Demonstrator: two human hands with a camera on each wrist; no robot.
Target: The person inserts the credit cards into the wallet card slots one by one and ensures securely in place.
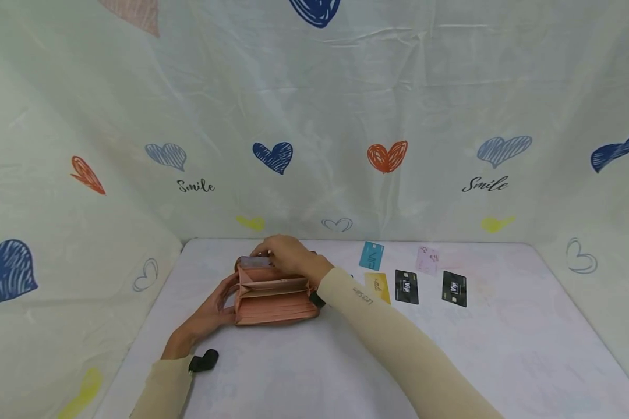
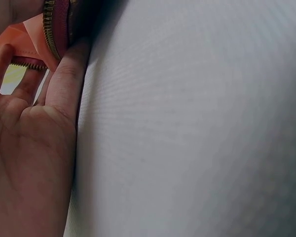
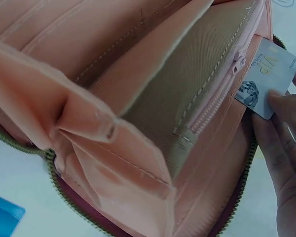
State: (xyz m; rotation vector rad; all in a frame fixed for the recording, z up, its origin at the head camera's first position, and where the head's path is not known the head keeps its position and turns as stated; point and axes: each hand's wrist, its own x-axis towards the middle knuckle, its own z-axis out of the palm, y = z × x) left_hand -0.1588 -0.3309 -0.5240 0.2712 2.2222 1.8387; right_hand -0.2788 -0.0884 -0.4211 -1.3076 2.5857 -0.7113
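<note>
A pink zip-around wallet [image 1: 276, 309] lies spread open on the table, its card slots and inner zipped pocket [image 3: 217, 89] showing in the right wrist view. My left hand [image 1: 209, 314] holds the wallet by its left side; in the left wrist view, fingers reach along the brass zipper edge. Over the wallet's far side, my right hand [image 1: 293, 256] pinches a silver VIP card [image 3: 269, 74] between thumb and fingers. One end of that card sits against the slots at the far flap.
Right of the wallet lie a blue VIP card [image 1: 371, 256], a yellow card [image 1: 378, 286], a pale pink card [image 1: 427, 259] and two black cards, one nearer [image 1: 406, 287] and one farther right [image 1: 454, 288]. A white sheet with printed hearts hangs behind the table [image 1: 451, 361].
</note>
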